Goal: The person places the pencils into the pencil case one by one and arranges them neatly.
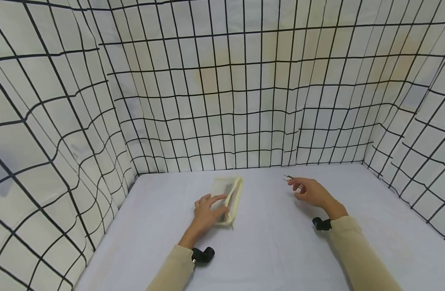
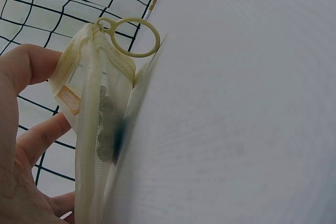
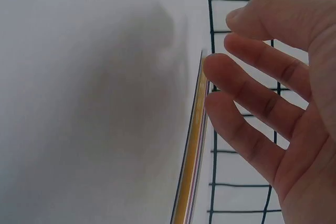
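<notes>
A cream see-through zip pouch [image 1: 238, 198] lies on the white table, with slim dark shapes showing through it. My left hand [image 1: 206, 214] rests on it, thumb and index finger spread apart at the zipped edge. Up close in the left wrist view, the pouch [image 2: 86, 145] has a cream ring pull [image 2: 157, 38] and a small orange label [image 2: 68, 99]. My right hand [image 1: 311, 193] hovers over several slim pen-like sticks [image 1: 289, 176]. Beside its loosely bent, parted fingers [image 3: 252, 87], the right wrist view shows these sticks [image 3: 191, 156] lying on the table, not gripped.
White cloth covers the table [image 1: 266, 242]. Black-gridded white sheets [image 1: 244, 101] hang along the back and both sides. Each wrist carries a small black camera, one on the left [image 1: 203, 255] and one on the right [image 1: 321, 224].
</notes>
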Demonstrator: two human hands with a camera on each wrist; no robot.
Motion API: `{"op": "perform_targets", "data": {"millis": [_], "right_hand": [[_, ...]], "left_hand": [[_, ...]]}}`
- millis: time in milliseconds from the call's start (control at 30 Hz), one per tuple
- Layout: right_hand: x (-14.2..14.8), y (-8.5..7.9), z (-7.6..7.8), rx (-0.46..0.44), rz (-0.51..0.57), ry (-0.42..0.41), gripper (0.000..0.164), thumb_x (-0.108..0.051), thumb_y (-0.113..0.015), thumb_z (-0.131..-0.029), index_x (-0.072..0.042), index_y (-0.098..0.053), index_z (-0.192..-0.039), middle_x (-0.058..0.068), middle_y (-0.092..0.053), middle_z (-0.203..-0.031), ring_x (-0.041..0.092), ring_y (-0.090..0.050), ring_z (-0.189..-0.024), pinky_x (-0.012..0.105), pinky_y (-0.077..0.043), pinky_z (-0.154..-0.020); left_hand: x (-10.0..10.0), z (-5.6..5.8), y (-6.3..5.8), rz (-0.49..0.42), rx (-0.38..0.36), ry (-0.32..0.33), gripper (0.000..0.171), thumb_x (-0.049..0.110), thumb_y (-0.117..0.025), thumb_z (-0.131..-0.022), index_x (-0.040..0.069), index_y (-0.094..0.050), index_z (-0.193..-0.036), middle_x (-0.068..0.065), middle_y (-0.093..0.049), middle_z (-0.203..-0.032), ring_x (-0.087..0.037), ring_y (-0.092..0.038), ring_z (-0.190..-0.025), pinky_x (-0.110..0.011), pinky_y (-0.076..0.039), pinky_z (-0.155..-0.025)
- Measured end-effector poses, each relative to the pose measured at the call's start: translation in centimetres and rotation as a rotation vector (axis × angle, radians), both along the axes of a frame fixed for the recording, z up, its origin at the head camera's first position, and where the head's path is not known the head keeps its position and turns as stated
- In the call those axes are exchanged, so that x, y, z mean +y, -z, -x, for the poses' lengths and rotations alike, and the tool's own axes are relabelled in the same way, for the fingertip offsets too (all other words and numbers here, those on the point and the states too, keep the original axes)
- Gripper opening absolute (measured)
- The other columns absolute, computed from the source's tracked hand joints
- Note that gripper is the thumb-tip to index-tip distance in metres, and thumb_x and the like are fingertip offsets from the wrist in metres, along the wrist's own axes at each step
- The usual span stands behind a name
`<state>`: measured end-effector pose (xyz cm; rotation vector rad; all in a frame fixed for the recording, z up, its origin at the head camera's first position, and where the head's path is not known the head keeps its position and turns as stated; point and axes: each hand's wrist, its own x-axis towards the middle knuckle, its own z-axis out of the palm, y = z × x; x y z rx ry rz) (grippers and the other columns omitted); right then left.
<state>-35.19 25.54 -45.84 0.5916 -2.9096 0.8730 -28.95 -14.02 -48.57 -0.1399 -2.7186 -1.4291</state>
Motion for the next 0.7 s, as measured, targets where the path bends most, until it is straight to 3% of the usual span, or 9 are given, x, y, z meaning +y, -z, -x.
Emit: {"op": "perform_targets", "data": {"millis": [300,700], "right_hand": [[1.9,0.0,0.2,-0.005,-0.101,0.060,0.047,-0.008,-0.070,-0.088,-0.012,-0.064,-0.135,0.008,-0.070,-0.112,0.018,-0.056,-0.086,0.032,-0.044,-0.069],[3.2,0.1,0.2,0.002,-0.136,0.087,0.041,-0.009,-0.069,-0.090,-0.012,-0.067,-0.131,0.009,-0.069,-0.106,0.018,-0.053,-0.079,0.032,-0.041,-0.063]], "left_hand": [[0.0,0.0,0.0,0.005,-0.005,-0.003,0.045,0.040,-0.073,-0.088,0.031,-0.069,-0.132,-0.022,-0.034,-0.161,-0.045,-0.020,-0.147,-0.072,-0.021,-0.111],[-0.1,0.1,0.2,0.003,-0.003,0.001,0.045,0.041,-0.073,-0.087,0.031,-0.069,-0.132,-0.022,-0.033,-0.162,-0.045,-0.019,-0.147,-0.073,-0.021,-0.111]]}}
